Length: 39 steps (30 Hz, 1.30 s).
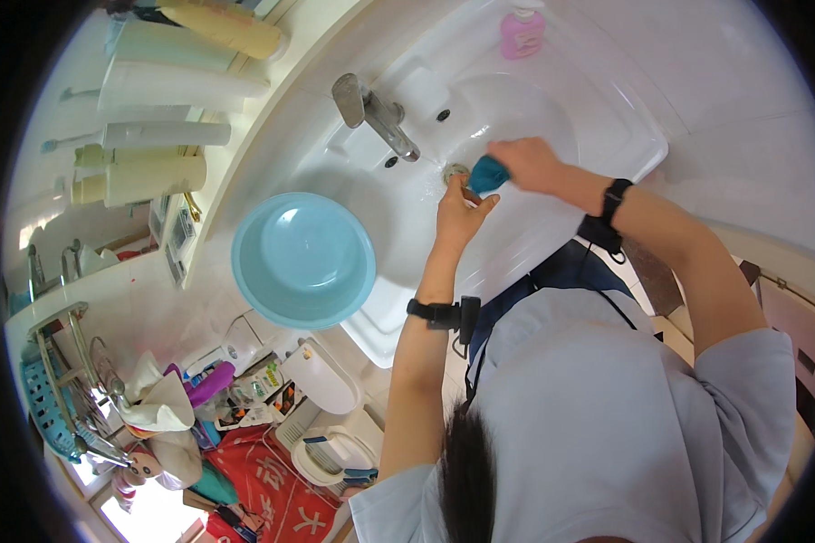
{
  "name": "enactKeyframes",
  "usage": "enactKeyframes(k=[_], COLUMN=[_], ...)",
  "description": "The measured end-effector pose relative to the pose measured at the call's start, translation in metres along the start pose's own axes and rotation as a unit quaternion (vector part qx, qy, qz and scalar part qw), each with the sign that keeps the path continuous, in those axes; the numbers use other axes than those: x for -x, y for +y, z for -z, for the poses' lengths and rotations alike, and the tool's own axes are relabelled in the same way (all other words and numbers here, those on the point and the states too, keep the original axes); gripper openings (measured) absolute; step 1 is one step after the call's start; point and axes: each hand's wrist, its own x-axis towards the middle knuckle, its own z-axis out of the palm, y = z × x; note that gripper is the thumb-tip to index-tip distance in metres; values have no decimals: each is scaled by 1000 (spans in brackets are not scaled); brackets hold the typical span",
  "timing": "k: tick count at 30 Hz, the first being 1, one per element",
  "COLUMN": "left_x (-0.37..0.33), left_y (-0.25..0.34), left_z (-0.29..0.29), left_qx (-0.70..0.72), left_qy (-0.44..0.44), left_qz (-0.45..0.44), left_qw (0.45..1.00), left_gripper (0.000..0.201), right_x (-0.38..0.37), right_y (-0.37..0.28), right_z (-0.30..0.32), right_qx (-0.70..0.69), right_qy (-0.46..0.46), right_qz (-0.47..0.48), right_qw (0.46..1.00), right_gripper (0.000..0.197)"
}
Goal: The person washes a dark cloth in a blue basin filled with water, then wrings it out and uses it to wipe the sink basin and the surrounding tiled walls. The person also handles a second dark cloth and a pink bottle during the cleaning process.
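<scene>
Over the white sink [534, 226], my two hands meet at a bunched teal cloth [488, 174]. My right hand [527, 163], slightly smeared by motion, is closed on the cloth's upper right side. At its lower end is my left hand [462, 219], thumb and fingers curled about the cloth, partly hiding what lies between them. Just beyond the left fingertips lies the drain [455, 170]. A chrome faucet [376, 118] reaches over the basin from the upper left. Black bands with small devices sit on both of my wrists.
A light blue basin [303, 260] rests on the sink's left side. Near the far rim stands a pink pump bottle [522, 34]. Toothbrushes and bottles line a shelf [272, 81] at upper left. A toilet [335, 448] and a red printed bag [272, 489] are at lower left.
</scene>
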Motion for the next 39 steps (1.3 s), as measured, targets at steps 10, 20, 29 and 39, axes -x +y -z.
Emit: enactKeyframes(k=[10, 20, 29, 39], left_x=[117, 134, 173, 118], left_y=[-96, -138, -87, -102], left_z=[80, 85, 79, 49], left_qx=[605, 637, 365, 312], left_qy=[54, 431, 357, 150], left_qz=[323, 154, 215, 273], left_qw=[725, 620, 832, 898], left_gripper=[67, 37, 30, 28], right_x=[89, 58, 4, -12], right_y=[115, 97, 13, -31], right_z=[79, 56, 20, 9], right_qx=[181, 91, -70, -140], right_qy=[45, 170, 155, 108], right_qz=[-288, -154, -33, -55], right_qw=[940, 969, 985, 983], right_gripper=[69, 54, 43, 34])
